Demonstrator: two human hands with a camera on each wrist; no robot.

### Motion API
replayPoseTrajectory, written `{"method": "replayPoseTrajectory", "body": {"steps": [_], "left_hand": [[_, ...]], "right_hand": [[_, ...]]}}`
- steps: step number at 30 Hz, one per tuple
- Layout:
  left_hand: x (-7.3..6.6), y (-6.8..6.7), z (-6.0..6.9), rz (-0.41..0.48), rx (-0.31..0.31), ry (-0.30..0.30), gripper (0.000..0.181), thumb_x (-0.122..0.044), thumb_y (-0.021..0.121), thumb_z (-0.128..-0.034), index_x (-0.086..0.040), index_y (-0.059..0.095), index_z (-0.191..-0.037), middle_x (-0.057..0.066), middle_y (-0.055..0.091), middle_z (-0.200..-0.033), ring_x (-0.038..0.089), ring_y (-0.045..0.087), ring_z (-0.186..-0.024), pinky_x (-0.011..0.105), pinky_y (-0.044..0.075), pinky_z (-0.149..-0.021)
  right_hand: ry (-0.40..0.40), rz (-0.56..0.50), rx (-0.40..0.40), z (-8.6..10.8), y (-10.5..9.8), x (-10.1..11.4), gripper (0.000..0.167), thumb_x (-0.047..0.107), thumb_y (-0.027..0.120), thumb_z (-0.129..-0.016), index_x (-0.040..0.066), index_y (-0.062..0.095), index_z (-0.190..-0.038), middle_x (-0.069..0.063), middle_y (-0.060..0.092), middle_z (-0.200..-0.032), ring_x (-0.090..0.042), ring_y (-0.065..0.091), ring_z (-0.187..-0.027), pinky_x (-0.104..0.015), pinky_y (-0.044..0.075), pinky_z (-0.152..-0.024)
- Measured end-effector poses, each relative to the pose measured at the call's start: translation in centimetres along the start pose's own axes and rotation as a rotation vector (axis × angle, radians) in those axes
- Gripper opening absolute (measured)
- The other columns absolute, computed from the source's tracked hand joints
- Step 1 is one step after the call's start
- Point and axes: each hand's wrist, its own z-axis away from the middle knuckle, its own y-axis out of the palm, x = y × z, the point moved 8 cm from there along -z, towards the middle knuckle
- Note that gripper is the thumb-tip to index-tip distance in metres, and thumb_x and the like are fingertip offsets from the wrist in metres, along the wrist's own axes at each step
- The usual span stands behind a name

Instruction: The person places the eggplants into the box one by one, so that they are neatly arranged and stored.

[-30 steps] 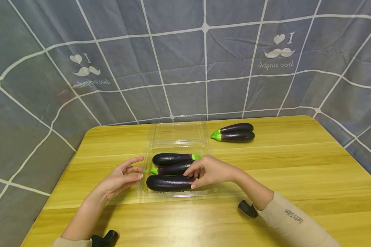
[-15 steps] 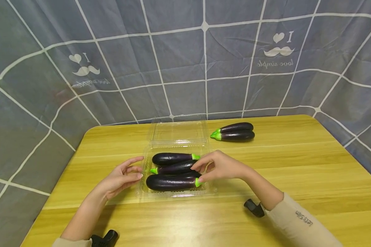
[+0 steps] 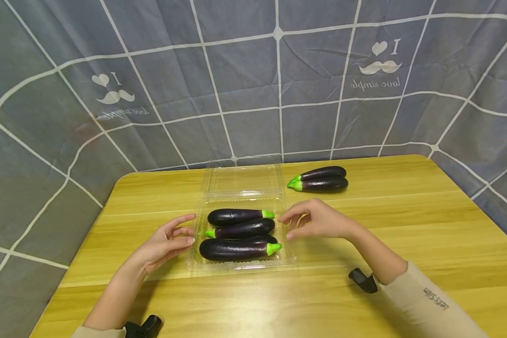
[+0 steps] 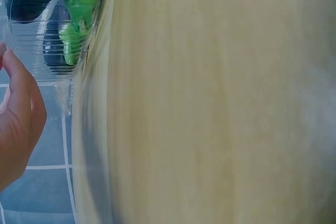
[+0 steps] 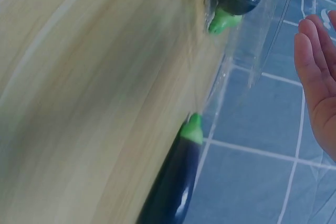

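A clear plastic clamshell box [image 3: 290,260] stands with its lid [image 3: 242,180] folded back. Several dark purple eggplants lie crosswise inside: a back eggplant [image 3: 234,217] with its green stem to the right, a middle eggplant [image 3: 245,229] with its stem to the left, and a front eggplant [image 3: 232,249] with its stem to the right. Part of another shows behind the front one. My left hand [image 3: 165,246] is at the box's left side, fingers loosely bent; whether it touches is unclear. Holding nothing, my right hand [image 3: 321,221] hovers by the right rim.
Two more eggplants [image 3: 323,180] lie side by side at the back right of the wooden table [image 3: 397,211], stems pointing left. A grey curtain [image 3: 253,84] with white lines surrounds the table's back and sides.
My right hand has let go of the front eggplant and moved right, out past the box's rim, leaving the eggplant's green stem in sight. My left hand has stayed in place.
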Motion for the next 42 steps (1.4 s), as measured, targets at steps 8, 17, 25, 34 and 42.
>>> {"method": "replayPoseTrajectory", "body": {"steps": [8, 17, 25, 34, 42], "left_hand": [[-0.2, 0.1, 0.2, 0.001, 0.004, 0.011, 0.059, 0.004, 0.058, -0.0884, -0.009, 0.034, -0.14, 0.001, 0.056, -0.101, 0.009, 0.059, -0.085, 0.022, 0.051, -0.077], [-0.2, 0.1, 0.1, -0.012, -0.009, -0.001, 0.063, 0.003, 0.058, -0.0883, -0.005, 0.029, -0.143, 0.002, 0.055, -0.101, 0.009, 0.059, -0.085, 0.022, 0.051, -0.077], [-0.2, 0.0, 0.2, 0.003, 0.008, 0.015, 0.058, 0.004, 0.058, -0.0885, -0.011, 0.036, -0.14, 0.001, 0.056, -0.101, 0.009, 0.059, -0.086, 0.022, 0.051, -0.077], [-0.1, 0.1, 0.2, 0.005, 0.011, 0.02, 0.056, 0.004, 0.057, -0.0889, -0.014, 0.038, -0.138, 0.001, 0.056, -0.102, 0.008, 0.059, -0.086, 0.022, 0.051, -0.077], [-0.2, 0.2, 0.1, 0.002, 0.015, 0.018, 0.059, 0.003, 0.057, -0.089, -0.009, 0.034, -0.141, 0.001, 0.056, -0.102, 0.008, 0.059, -0.086, 0.021, 0.051, -0.077]], "right_hand": [[0.04, -0.025, -0.075, 1.1, -1.2, -1.1, 0.035, 0.012, 0.076, -0.078, -0.003, 0.066, -0.108, -0.016, 0.065, -0.103, -0.025, 0.062, -0.086, -0.032, 0.053, -0.077], [0.07, -0.031, -0.128, 2.4, -1.9, -2.8, 0.035, 0.013, 0.075, -0.079, -0.006, 0.065, -0.107, -0.02, 0.063, -0.102, -0.034, 0.06, -0.088, -0.034, 0.054, -0.076], [0.117, -0.031, -0.188, 3.4, -3.0, -4.6, 0.036, 0.012, 0.075, -0.079, -0.007, 0.064, -0.108, -0.022, 0.064, -0.103, -0.027, 0.062, -0.088, -0.034, 0.053, -0.077], [0.172, -0.001, -0.261, 4.5, -4.9, -6.5, 0.037, 0.011, 0.076, -0.078, -0.006, 0.064, -0.108, -0.02, 0.065, -0.101, -0.013, 0.062, -0.086, -0.027, 0.053, -0.071], [0.253, 0.024, -0.323, 5.0, -6.3, -7.9, 0.036, 0.014, 0.075, -0.079, -0.004, 0.065, -0.109, -0.019, 0.065, -0.103, -0.012, 0.061, -0.087, -0.025, 0.051, -0.072]]}}
